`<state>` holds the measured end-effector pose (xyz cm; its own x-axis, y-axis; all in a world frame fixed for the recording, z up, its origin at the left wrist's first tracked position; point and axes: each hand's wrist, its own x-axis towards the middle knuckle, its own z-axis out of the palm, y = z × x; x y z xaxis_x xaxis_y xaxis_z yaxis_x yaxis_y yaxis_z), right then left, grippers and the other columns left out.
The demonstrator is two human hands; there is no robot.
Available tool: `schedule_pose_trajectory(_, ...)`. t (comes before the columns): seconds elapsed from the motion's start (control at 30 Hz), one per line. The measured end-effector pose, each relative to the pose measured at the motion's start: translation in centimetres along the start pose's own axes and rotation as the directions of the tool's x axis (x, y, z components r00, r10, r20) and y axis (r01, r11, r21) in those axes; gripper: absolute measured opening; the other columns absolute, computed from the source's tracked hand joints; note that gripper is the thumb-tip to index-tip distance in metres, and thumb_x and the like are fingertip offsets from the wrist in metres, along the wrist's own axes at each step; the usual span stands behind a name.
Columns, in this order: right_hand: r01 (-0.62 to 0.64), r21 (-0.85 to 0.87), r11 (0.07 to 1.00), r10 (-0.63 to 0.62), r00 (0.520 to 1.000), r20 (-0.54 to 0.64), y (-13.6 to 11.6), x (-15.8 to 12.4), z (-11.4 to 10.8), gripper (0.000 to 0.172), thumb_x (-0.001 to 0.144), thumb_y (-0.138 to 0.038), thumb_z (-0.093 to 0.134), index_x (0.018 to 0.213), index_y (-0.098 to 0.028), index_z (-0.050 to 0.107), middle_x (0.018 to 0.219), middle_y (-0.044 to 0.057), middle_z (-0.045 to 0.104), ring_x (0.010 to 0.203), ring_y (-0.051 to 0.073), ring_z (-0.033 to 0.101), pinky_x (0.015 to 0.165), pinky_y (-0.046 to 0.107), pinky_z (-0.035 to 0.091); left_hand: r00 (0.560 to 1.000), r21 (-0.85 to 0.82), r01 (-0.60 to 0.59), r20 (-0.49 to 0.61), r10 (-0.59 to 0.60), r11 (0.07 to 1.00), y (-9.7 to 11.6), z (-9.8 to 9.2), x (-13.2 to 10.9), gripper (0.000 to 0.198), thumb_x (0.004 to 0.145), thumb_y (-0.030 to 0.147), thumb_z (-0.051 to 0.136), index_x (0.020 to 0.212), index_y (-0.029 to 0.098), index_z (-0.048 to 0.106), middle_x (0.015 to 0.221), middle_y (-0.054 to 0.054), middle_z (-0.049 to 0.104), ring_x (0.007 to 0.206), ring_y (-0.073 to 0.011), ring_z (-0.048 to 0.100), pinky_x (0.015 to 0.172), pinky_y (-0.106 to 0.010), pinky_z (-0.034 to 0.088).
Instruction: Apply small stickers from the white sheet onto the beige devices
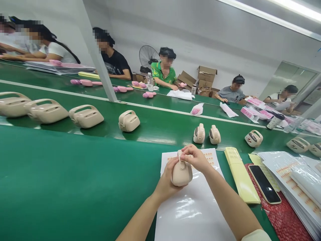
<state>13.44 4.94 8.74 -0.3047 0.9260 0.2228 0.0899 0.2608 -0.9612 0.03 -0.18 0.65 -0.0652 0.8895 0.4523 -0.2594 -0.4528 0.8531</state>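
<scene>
Where the white sheet [190,207] lies on the green counter [75,187], we hold one beige casing [182,174] just above the sheet's far end.

Item: our left hand [167,182], fingers curled round the casing's left side and underside, clasping it.

Item: our right hand [197,159], fingers pressed together in a pinch on the casing's top, at its handle. Whether anything lies under the fingertips we cannot tell.

Item: orange stickers [212,158] in rows at the sheet's far edge, partly hidden by the right hand.

Item: yellow strip [240,175], just right of the sheet. Beside it a black phone [264,184], face up, on red bubble wrap [286,217]. Farther right, a stack of sticker sheets [301,180].

Item: conveyor belt [155,129] beyond the sheet, carrying like casings. An upright casing [199,133] and a second upright casing [215,134] stand side by side, near our hands. A lone casing [129,120] sits well to the left.

Item: across the belt, a person in a green shirt [164,73] seated among others. Pink items [86,82] lie on the far counter, with a fan [147,56] and cardboard boxes [206,75] behind.
</scene>
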Motion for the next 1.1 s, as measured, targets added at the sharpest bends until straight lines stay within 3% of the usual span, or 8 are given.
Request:
schedule_pose_trajectory(0.1,-0.017,-0.008,1.0,0.017,1.0,-0.004,0.3,-1.2,-0.3,0.017,0.061,-0.036,0.069,0.059,-0.021,0.062,0.081,0.001,0.052,0.086,0.018,0.055,0.079,0.035,0.044,0.999,0.091,0.01,0.046,-0.015,0.996,-0.1,0.3,0.1,0.073,0.039,0.007,0.08,0.108,0.027,0.062,0.121,-0.01,0.056,0.12,-0.0362,0.042,0.104,-0.053,0.018)
schedule_pose_trajectory(0.27,-0.081,-0.013,0.997,0.081,0.997,0.017,1.0,-1.9,-0.8,0.021,0.064,-0.039,0.067,0.059,-0.02,0.06,0.086,0.003,0.048,0.093,0.019,0.052,0.082,0.037,0.042,0.996,0.108,0.066,0.05,-0.071,0.992,-0.3,0.0,0.1,0.072,0.039,0.009,0.08,0.107,0.024,0.061,0.121,-0.012,0.055,0.122,-0.0376,0.039,0.105,-0.053,0.019)
schedule_pose_trajectory(0.47,-0.028,-0.093,0.995,0.029,1.0,0.009,1.5,-2.9,-0.3,0.017,0.066,-0.034,0.067,0.061,-0.02,0.059,0.09,0.004,0.046,0.097,0.02,0.048,0.082,0.035,0.04,0.95,0.476,-0.214,0.303,0.069,0.853,-1.3,-0.7,-0.5,0.082,0.059,0.013,0.071,0.129,0.028,0.031,0.132,-0.013,0.04,0.125,-0.0343,0.036,0.098,-0.056,0.032)
schedule_pose_trajectory(0.67,0.005,-0.076,0.997,-0.014,0.994,-0.111,2.5,-3.8,0.4,0.014,0.069,-0.03,0.063,0.062,-0.02,0.056,0.088,0.004,0.045,0.094,0.02,0.048,0.084,0.037,0.04,0.928,0.523,-0.306,0.35,0.127,0.795,-1.3,-0.6,-0.5,0.083,0.064,0.015,0.069,0.131,0.029,0.022,0.13,-0.014,0.038,0.123,-0.0346,0.037,0.095,-0.055,0.037)
schedule_pose_trajectory(0.77,0.032,-0.093,0.995,-0.042,0.992,-0.115,2.7,-3.9,0.6,0.012,0.07,-0.028,0.062,0.063,-0.02,0.055,0.087,0.004,0.045,0.093,0.02,0.049,0.085,0.037,0.04,0.925,0.517,-0.32,0.353,0.143,0.794,-1.4,-0.6,-0.5,0.085,0.063,0.013,0.07,0.131,0.029,0.021,0.13,-0.014,0.038,0.123,-0.0342,0.037,0.095,-0.055,0.037)
schedule_pose_trajectory(0.97,0.219,-0.273,0.937,-0.254,0.962,-0.102,3.1,-4.1,0.5,0.01,0.076,-0.023,0.056,0.067,-0.02,0.054,0.086,0.004,0.046,0.088,0.018,0.052,0.079,0.036,0.046,0.925,0.519,-0.316,0.354,0.137,0.794,-1.6,-0.7,-0.5,0.085,0.063,0.014,0.07,0.131,0.029,0.022,0.13,-0.014,0.037,0.123,-0.0341,0.037,0.095,-0.055,0.036)
schedule_pose_trajectory(1.1,0.441,-0.459,0.771,-0.506,0.862,-0.021,3.6,-4.7,0.2,0.008,0.082,-0.02,0.049,0.079,-0.022,0.056,0.09,0.006,0.047,0.086,0.017,0.053,0.077,0.035,0.049,0.923,0.519,-0.316,0.363,0.131,0.794,-1.4,-0.7,-0.5,0.085,0.063,0.014,0.07,0.131,0.03,0.022,0.129,-0.014,0.038,0.123,-0.0335,0.037,0.096,-0.055,0.035)
